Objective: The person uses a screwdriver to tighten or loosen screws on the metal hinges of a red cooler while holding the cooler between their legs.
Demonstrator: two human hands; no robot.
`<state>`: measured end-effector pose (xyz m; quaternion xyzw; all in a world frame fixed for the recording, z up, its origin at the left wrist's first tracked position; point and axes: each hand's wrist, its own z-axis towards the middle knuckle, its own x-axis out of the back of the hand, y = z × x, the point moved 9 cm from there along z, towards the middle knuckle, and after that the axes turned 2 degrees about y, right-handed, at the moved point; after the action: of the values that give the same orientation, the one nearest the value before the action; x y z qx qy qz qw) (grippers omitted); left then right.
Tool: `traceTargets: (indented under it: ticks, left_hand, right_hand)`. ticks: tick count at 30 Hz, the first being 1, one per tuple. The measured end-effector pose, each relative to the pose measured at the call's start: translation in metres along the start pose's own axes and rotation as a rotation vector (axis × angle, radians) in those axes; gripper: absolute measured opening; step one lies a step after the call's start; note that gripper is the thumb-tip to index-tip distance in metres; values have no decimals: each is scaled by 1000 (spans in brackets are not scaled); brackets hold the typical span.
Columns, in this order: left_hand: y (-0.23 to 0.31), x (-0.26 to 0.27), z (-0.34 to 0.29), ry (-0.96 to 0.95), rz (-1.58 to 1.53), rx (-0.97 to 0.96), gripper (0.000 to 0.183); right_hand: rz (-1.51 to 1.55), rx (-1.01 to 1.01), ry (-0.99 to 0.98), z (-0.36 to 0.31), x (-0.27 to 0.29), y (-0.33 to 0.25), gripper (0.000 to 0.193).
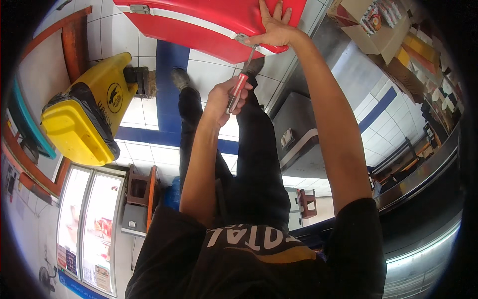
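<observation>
A red cooler box [194, 40] with a white band stands on the floor at the top of the view. My left hand [230, 99] is closed around the red and black handle of a screwdriver [239, 88], its shaft pointing up toward the cooler's front edge. The tip is close to a grey latch [241, 38]; whether it touches cannot be made out. My right hand [275, 31] lies on the cooler with fingers spread, the thumb beside that latch. A second latch [140, 9] sits farther left on the band.
To the left stands a yellow bin [84, 122] with a black liner. A dark grey cooler box [298, 134] with a white band is near my right arm. An open cardboard box [371, 35] with packets sits at upper right. A lit glass-door fridge [92, 224] stands lower left.
</observation>
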<state>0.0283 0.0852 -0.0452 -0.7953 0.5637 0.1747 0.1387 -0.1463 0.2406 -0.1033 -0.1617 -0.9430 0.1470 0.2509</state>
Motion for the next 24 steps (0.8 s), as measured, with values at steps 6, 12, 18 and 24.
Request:
traceTargets:
  ticks: [6, 12, 18, 24]
  left_hand:
    - [49, -18, -39, 711, 987, -789, 23]
    - [27, 16, -11, 522, 787, -483, 31]
    - [17, -12, -22, 110, -3, -284, 27]
    - [36, -25, -41, 653, 934, -886, 29]
  right_hand:
    - [-82, -44, -27, -2, -2, -2, 150]
    - [-85, -29, -16, 1, -3, -9, 150]
    - [-123, 8, -6, 5, -6, 2, 151]
    - [-15, -45, -8, -6, 0, -7, 149]
